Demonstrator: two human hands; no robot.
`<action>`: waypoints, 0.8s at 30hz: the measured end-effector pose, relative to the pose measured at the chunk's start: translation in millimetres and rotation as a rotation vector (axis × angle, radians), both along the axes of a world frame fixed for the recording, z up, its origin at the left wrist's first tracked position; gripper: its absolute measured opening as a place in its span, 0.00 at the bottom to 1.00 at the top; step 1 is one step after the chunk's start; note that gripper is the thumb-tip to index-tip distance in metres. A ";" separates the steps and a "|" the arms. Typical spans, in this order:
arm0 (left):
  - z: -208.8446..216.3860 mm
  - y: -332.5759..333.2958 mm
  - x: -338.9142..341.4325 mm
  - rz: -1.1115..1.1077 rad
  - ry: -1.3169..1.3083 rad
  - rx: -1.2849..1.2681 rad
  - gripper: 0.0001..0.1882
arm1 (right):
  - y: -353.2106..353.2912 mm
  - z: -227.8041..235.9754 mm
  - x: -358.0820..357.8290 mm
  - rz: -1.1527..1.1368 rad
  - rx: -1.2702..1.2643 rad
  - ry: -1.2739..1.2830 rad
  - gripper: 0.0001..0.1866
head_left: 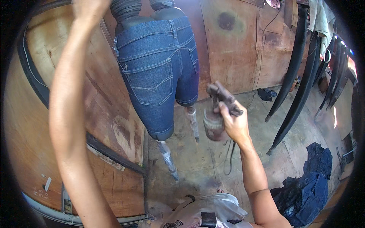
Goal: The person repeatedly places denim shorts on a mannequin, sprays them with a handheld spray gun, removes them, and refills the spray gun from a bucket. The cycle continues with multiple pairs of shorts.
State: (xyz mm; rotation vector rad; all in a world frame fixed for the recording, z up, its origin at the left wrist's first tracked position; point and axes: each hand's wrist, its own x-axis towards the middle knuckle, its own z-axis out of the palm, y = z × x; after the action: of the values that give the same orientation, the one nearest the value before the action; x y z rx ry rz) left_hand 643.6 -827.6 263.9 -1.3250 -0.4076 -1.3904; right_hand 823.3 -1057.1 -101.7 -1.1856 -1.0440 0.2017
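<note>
Blue denim shorts point(152, 72) are stretched over a dark leg form, back pockets toward me. Below the hems the form's thin legs point(167, 161) are wrapped in clear film. My right hand point(236, 123) grips a dark, stained spray gun point(224, 99) to the right of the shorts, apart from them. A cup hangs under the gun, blurred by motion, and a thin hose trails down from it. My left hand point(90, 9) is raised to the upper left of the shorts; it is blurred and cut by the frame edge, so its fingers do not show.
Wooden panels point(235, 57) form the wall behind, one with a dark round stain. Long black tubular forms point(300, 95) hang at the right beside a pale cloth point(322, 21). Dark crumpled garments point(304, 193) lie on the floor at lower right. A wooden partition point(110, 125) stands close at left.
</note>
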 end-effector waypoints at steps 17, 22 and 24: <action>45.6 7.2 -92.6 0.063 -0.012 -0.238 0.30 | -44.9 1.2 -43.0 0.158 -0.267 0.084 0.21; 51.2 -2.6 -102.6 -0.041 0.001 -0.487 0.33 | -76.7 27.8 -65.7 0.114 0.026 0.131 0.14; 47.6 -5.6 -106.2 -0.053 -0.017 -0.479 0.33 | -72.8 26.6 -74.9 0.100 -0.058 0.111 0.12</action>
State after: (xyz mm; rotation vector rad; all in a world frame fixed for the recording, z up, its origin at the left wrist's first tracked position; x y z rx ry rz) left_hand 537.3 -833.2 311.5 -1.7192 -0.7561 -1.3990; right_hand 748.4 -1130.0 -75.1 -1.1620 -1.0064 0.3748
